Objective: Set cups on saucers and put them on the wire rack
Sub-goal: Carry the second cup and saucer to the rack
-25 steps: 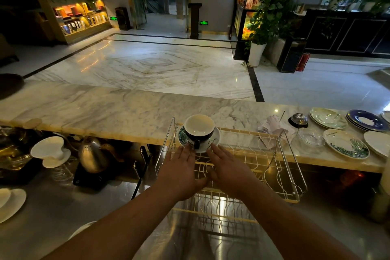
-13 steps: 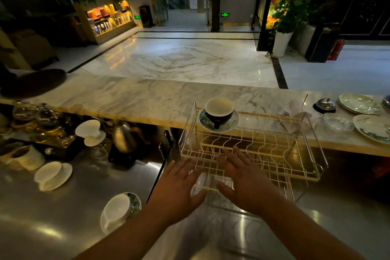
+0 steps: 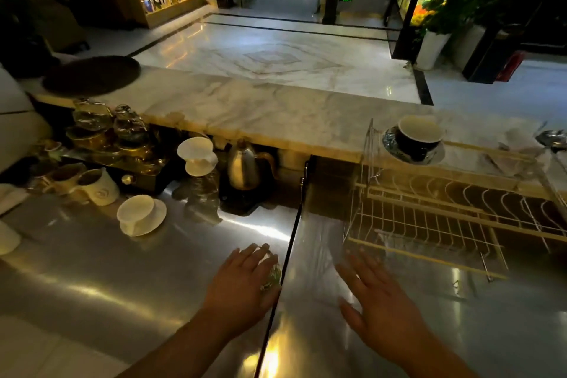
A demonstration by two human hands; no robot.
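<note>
A dark cup [image 3: 418, 139] sits on a patterned saucer [image 3: 395, 150] on the top tier of the wire rack [image 3: 429, 215] at the right. My left hand [image 3: 242, 279] lies with fingers spread over a patterned cup and saucer [image 3: 271, 275] on the steel counter; most of that set is hidden under the hand. My right hand [image 3: 377, 294] hovers open above the counter, just in front of the rack's near corner. A white cup on a white saucer [image 3: 139, 215] stands further left.
A steel kettle [image 3: 244, 164], a white dripper on a glass carafe [image 3: 196, 153], glass teapots [image 3: 107, 126] and cream mugs [image 3: 98, 186] line the back left. A dark round tray [image 3: 92, 74] rests on the marble ledge [image 3: 245, 110]. A black seam [image 3: 291, 239] splits the counter.
Both hands have drawn back from the rack, leaving the dark cup and saucer on it. My view and left hand swung left, and the hand now covers the patterned cup set.
</note>
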